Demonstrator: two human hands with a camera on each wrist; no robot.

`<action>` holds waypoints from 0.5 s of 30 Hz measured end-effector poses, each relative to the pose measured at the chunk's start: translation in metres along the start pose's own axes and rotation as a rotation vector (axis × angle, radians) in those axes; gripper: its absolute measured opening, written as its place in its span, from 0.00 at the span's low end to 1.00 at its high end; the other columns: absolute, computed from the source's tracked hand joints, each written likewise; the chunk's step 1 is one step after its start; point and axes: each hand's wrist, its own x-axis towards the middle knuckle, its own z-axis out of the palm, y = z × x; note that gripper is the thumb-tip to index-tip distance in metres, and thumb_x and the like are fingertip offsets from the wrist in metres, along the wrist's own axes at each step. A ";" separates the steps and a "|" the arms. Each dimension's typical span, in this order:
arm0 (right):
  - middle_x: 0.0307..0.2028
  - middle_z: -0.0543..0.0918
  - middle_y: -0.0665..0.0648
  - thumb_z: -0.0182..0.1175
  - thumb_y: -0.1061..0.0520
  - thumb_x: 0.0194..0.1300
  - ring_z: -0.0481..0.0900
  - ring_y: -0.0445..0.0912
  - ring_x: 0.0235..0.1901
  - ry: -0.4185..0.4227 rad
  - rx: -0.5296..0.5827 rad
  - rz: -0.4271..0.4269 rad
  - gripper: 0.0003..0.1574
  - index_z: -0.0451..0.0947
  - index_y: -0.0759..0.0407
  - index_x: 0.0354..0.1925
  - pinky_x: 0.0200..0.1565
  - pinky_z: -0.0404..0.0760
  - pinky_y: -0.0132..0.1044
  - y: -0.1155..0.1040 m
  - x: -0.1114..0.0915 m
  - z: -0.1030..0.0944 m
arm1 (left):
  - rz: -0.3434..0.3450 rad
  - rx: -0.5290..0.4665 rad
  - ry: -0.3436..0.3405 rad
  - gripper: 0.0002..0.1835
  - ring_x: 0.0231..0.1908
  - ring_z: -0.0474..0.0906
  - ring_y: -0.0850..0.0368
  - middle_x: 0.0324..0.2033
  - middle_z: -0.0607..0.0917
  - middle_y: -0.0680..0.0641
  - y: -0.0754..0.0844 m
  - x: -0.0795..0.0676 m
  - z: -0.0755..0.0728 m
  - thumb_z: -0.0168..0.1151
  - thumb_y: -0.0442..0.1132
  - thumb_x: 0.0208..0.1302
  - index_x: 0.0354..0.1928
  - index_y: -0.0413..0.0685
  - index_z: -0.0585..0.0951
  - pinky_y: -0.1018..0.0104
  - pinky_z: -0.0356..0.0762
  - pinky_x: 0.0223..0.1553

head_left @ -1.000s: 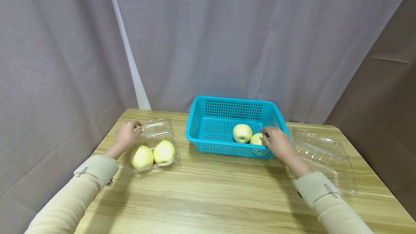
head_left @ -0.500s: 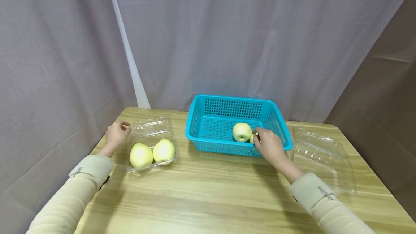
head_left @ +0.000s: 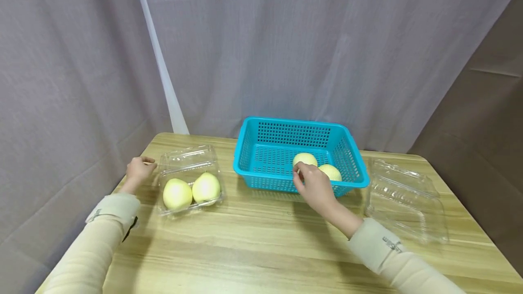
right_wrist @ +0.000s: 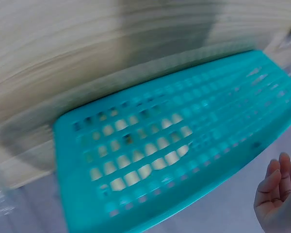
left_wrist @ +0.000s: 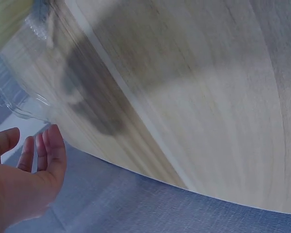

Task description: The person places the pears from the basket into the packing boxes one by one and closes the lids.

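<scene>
Hands moved L, baring R apple in bskt.

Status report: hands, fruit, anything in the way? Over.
Left hand empty beside left-side clear container; right hand empty at near side of blue basket. Two basket fruits, two container fruits. No obstruction seen.

Basket turquoise, gridded; fruits pale yellow-green; tabletop tan, streaky grain; sleeves cream.

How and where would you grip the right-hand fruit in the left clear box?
Upper half, from above, probably spanning front to back: the right-hand fruit is round, its top uncovered, the clear box open, and the neighbouring fruit crowds its left side.
</scene>
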 end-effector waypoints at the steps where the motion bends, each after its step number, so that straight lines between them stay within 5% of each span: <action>1: 0.24 0.82 0.56 0.58 0.65 0.61 0.78 0.46 0.24 -0.008 0.010 -0.006 0.03 0.78 0.60 0.31 0.23 0.75 0.34 -0.004 0.000 0.002 | -0.006 0.000 -0.002 0.19 0.48 0.74 0.28 0.46 0.80 0.27 -0.001 0.000 0.000 0.51 0.37 0.62 0.48 0.27 0.78 0.44 0.71 0.50; 5: 0.22 0.80 0.54 0.58 0.65 0.59 0.75 0.42 0.23 -0.040 0.061 -0.017 0.03 0.78 0.59 0.31 0.22 0.73 0.31 -0.021 -0.002 0.008 | -0.054 -0.006 -0.042 0.21 0.52 0.71 0.27 0.49 0.79 0.28 -0.007 0.005 0.000 0.51 0.40 0.64 0.51 0.28 0.77 0.43 0.68 0.55; 8: 0.19 0.77 0.50 0.58 0.65 0.59 0.69 0.39 0.20 -0.079 0.116 -0.016 0.03 0.78 0.59 0.30 0.22 0.68 0.29 -0.031 -0.003 0.014 | -0.090 -0.077 -0.109 0.24 0.49 0.76 0.33 0.47 0.81 0.29 -0.029 0.028 0.006 0.53 0.45 0.64 0.54 0.31 0.76 0.48 0.73 0.52; 13: 0.16 0.73 0.47 0.57 0.64 0.61 0.63 0.35 0.17 -0.161 0.226 -0.045 0.03 0.79 0.59 0.32 0.21 0.65 0.25 -0.051 0.001 0.025 | -0.148 -0.493 -0.211 0.17 0.21 0.79 0.56 0.27 0.84 0.40 -0.120 0.108 0.048 0.58 0.44 0.63 0.48 0.40 0.80 0.66 0.81 0.23; 15: 0.16 0.73 0.47 0.57 0.63 0.62 0.63 0.35 0.16 -0.187 0.275 -0.052 0.04 0.79 0.60 0.32 0.20 0.65 0.25 -0.059 0.004 0.030 | -0.178 -0.654 -0.268 0.17 0.19 0.79 0.59 0.25 0.81 0.44 -0.151 0.134 0.065 0.58 0.42 0.63 0.49 0.36 0.77 0.66 0.82 0.22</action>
